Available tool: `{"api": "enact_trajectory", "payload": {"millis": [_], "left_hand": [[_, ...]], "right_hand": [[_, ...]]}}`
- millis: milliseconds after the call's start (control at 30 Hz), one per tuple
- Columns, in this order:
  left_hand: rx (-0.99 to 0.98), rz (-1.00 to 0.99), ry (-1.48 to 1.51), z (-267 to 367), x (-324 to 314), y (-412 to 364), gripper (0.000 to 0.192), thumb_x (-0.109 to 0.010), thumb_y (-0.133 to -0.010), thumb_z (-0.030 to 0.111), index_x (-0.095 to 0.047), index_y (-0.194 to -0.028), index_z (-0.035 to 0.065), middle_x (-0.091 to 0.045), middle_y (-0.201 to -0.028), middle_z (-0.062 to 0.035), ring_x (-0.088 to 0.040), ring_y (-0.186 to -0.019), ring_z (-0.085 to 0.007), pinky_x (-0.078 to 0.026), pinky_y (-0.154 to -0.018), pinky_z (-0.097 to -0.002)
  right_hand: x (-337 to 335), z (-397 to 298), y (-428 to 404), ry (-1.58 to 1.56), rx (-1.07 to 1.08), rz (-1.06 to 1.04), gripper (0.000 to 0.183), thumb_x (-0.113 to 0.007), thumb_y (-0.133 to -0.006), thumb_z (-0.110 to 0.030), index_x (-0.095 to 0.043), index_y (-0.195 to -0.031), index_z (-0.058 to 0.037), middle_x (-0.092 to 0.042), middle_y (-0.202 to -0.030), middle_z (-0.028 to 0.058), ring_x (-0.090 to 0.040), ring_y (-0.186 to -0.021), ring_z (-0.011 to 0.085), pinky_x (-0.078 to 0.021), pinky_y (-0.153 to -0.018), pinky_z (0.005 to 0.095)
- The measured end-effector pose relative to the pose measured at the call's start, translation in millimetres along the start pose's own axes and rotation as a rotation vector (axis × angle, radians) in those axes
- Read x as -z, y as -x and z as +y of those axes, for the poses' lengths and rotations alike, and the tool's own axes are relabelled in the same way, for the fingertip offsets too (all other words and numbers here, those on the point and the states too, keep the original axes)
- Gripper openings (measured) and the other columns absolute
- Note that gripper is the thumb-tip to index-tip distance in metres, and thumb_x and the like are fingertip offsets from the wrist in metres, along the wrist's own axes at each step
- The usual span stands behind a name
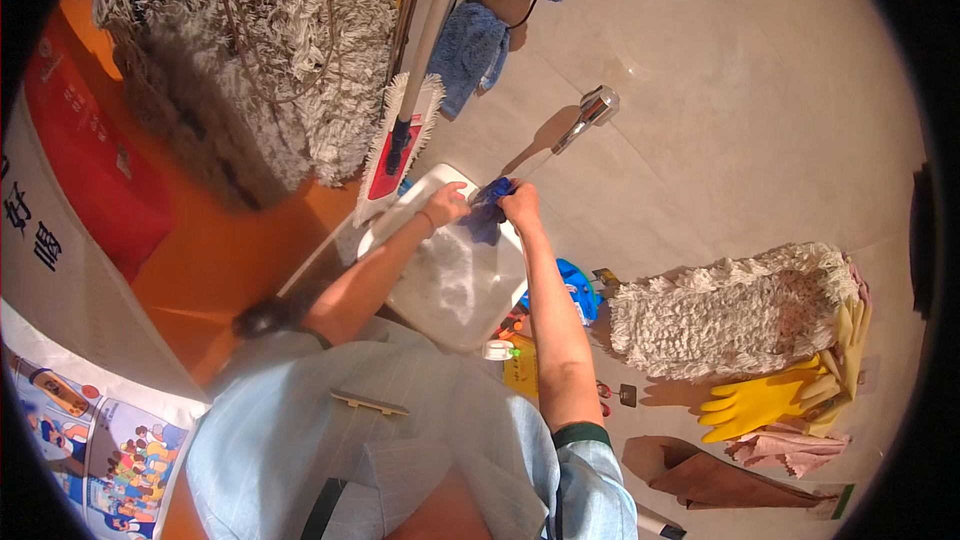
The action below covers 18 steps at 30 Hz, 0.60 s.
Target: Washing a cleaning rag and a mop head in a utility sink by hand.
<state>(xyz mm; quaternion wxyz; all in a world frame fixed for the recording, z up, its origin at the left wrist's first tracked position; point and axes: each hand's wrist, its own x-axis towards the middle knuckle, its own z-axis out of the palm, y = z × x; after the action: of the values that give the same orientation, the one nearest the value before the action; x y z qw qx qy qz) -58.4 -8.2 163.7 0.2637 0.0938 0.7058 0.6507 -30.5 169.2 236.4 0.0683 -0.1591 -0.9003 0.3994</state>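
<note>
My right hand grips a wet dark-blue cloth over the far end of a white sink basin. A thin stream of water runs from the chrome faucet down to the cloth. My left hand hovers beside the cloth at the left, its fingers apart and holding nothing. Whether its fingertips touch the cloth is hard to tell. Cloudy, light-catching water or suds show in the basin below my forearms.
A flat mop leans by the basin's left rim, near hanging string mop heads. Blue cloths hang beyond. On the right wall are a shaggy mop pad, yellow rubber gloves and a brown cloth. A blue package sits by the basin.
</note>
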Motion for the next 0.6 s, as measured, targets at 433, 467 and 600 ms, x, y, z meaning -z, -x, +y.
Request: {"api": "enact_trajectory", "payload": {"millis": [433,467,600], "left_hand": [[-0.328,0.209,-0.022,-8,-53,18,0.082,-0.077,-0.058,0.017,-0.038,-0.13,0.0089,-0.038,-0.128,-0.0185,-0.036,-0.124,-0.033,-0.034,-0.102,-0.0422],[-0.323,0.139,-0.138,-17,-46,15,0.085,-0.079,-0.057,0.02,-0.038,-0.131,0.0095,-0.038,-0.129,-0.0187,-0.034,-0.125,-0.0337,-0.033,-0.103,-0.0427],[-0.233,-0.014,-0.236,-57,-20,3,0.069,-0.081,-0.062,0.023,-0.048,-0.121,0.008,-0.046,-0.12,-0.0141,-0.045,-0.116,-0.0272,-0.038,-0.098,-0.0381]], "right_hand": [[17,-20,13,-0.172,-0.165,-0.078,0.025,-0.065,-0.062,0.001,-0.064,-0.086,0.0072,-0.065,-0.079,0.0118,-0.061,-0.066,0.0208,-0.0484,-0.06,0.0322],[19,-26,18,-0.26,-0.142,-0.12,0.025,-0.065,-0.063,0.001,-0.064,-0.088,0.0071,-0.064,-0.079,0.0105,-0.06,-0.067,0.0197,-0.0482,-0.061,0.0311],[37,-40,39,-0.521,-0.03,-0.232,0.026,-0.059,-0.069,0.003,-0.063,-0.095,0.0065,-0.064,-0.082,0.0084,-0.06,-0.073,0.0168,-0.0481,-0.065,0.0287]]}}
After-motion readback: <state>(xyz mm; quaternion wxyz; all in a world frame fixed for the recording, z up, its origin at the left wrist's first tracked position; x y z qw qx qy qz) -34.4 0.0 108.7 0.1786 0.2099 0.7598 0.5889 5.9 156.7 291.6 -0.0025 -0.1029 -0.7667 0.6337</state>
